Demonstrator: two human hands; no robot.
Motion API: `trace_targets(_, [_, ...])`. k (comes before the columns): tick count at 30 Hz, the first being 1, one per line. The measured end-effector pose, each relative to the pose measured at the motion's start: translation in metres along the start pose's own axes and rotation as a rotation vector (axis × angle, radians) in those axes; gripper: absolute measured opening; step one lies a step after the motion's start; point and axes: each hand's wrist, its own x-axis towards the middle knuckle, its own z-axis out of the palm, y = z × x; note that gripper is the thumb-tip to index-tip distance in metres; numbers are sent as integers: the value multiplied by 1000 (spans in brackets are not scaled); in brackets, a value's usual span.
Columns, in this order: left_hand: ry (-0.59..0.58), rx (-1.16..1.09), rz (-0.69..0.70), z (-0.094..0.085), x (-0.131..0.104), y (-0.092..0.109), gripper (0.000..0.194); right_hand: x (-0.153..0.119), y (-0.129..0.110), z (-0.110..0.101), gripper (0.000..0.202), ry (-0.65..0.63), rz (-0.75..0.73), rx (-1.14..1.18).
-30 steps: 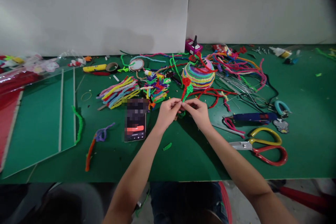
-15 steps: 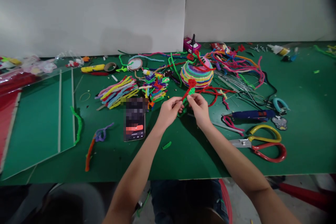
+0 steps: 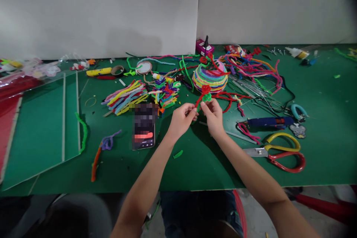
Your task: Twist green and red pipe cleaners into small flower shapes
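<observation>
A red pipe-cleaner flower with a green leaf-like piece stands up between my hands. My left hand pinches the lower red and green stem. On its right, my right hand has thumb and finger closed on the green part just below the flower. Both hands are raised over the table, fingertips close together. Just behind them sits a round form wrapped in multicoloured pipe cleaners, with red loops on its top.
A phone and bundles of pipe cleaners lie left of my hands. Scissors, a blue tool and thin wires lie to the right. A purple and orange piece is at the left.
The flower and green piece have risen slightly and tilted right, showing more of both. My hands have shifted a little, still pinching the stem.
</observation>
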Motion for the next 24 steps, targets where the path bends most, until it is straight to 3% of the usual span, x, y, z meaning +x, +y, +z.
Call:
trace_targets(16, [65,-27,-15,-1,0,1,18,-1,3,2,26,-17,36,29])
trace_targets(20, [155,52,61,0,-1,1,16,-2,3,3,24,-54,62,91])
trace_targets(24, [172,145,130,1,-4,5,15,-2,4,3,28,-68,73,76])
